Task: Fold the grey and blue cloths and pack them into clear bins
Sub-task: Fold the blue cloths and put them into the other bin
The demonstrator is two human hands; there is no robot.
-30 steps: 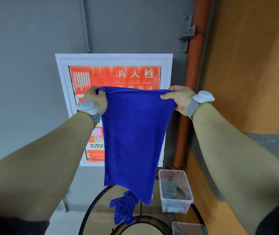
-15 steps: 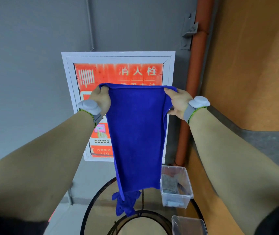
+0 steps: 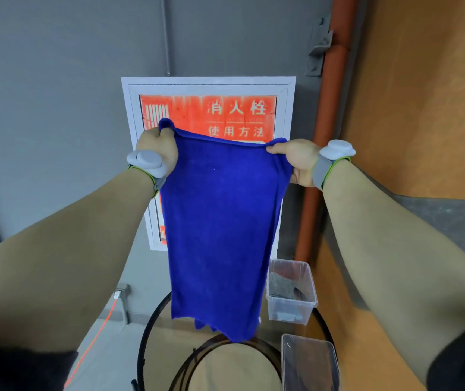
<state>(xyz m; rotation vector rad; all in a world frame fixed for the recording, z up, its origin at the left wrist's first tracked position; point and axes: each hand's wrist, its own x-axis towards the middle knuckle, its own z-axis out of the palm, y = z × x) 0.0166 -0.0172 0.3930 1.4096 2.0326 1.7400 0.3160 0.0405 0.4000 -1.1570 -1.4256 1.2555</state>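
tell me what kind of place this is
Probably a utility corner or corridor of a public building: a fire hydrant cabinet set in the grey wall, and a red pipe running down beside it.

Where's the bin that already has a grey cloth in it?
In the head view, the bin with the grey cloth sits low and right of centre on the round table, just right of the hanging blue cloth, beyond the nearer clear bin.

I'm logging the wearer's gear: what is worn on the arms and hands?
Both hands are bare, no gloves. Each wrist carries a grey band with a green edge and a rounded pale grey pod: left, right. Dark short sleeves show at the upper arms.
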